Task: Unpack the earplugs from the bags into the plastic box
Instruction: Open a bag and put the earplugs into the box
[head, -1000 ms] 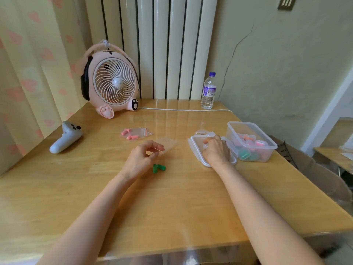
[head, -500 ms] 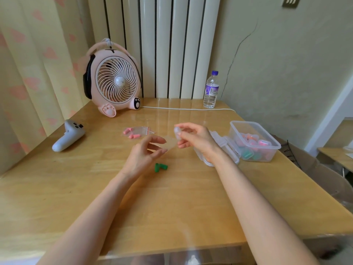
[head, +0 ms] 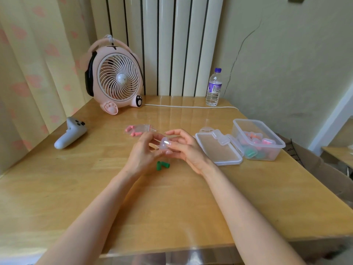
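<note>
Both hands meet above the middle of the table. My right hand (head: 188,150) holds a small clear plastic case (head: 164,145) and my left hand (head: 142,155) pinches its other side. Two green earplugs (head: 162,165) lie loose on the table just below the hands. Beyond them a clear bag (head: 145,128) lies with pink earplugs (head: 133,131) beside it. The clear plastic box (head: 246,121) stands open on the right, with pink, orange and green earplugs in small cases inside.
The box's lid (head: 215,153) lies flat beside the box, with another small clear case (head: 221,139) on it. A pink desk fan (head: 116,79), its white cable (head: 191,107), a water bottle (head: 214,87) and a grey controller (head: 69,133) stand further back.
My right hand picked the small clear case up from the lid and carried it left to the middle. My left hand rose from the table and took hold of it too.
</note>
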A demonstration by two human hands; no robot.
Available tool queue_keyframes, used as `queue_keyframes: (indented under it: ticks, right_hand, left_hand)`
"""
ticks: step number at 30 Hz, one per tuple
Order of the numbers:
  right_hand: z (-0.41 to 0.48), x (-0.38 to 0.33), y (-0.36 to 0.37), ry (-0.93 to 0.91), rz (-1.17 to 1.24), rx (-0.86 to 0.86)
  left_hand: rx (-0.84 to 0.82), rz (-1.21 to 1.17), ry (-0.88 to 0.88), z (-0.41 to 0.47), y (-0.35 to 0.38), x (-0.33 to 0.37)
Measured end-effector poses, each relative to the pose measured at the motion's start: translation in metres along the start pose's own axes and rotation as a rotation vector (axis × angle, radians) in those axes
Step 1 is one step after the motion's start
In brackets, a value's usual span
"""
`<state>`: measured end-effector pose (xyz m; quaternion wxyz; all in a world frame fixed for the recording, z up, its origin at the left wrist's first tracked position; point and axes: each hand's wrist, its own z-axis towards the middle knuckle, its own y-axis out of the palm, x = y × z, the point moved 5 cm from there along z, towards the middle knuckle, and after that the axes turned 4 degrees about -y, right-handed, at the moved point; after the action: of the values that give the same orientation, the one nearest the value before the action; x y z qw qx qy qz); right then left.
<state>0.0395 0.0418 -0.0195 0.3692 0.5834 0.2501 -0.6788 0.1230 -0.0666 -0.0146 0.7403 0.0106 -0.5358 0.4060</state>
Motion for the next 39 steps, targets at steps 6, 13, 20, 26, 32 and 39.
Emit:
queue_keyframes:
  ticks: [6,13,20,26,32,39]
  right_hand:
    - [-0.001,0.003,0.004,0.03,0.06,-0.015]
    - [0.0,0.004,0.006,0.012,0.032,-0.017]
    - [-0.002,0.0,-0.004,-0.02,-0.047,0.074]
    - [0.002,0.018,-0.012,0.096,-0.784,0.035]
    - [0.001,0.016,-0.01,0.083,-0.963,0.031]
    - [-0.005,-0.013,-0.012,-0.334,-0.865,0.328]
  left_hand:
    - [0.066,0.087,0.114,0.001,-0.007,0.003]
    - [0.061,0.066,0.159,0.002,-0.007,0.002]
    - [0.102,-0.039,0.045,0.003,-0.011,-0.001]
    - [0.305,-0.014,-0.133,0.005,-0.029,-0.019]
    - [0.222,0.023,-0.128,0.007,-0.024,-0.022]
    - [-0.004,-0.095,-0.069,0.004,-0.008,-0.011]
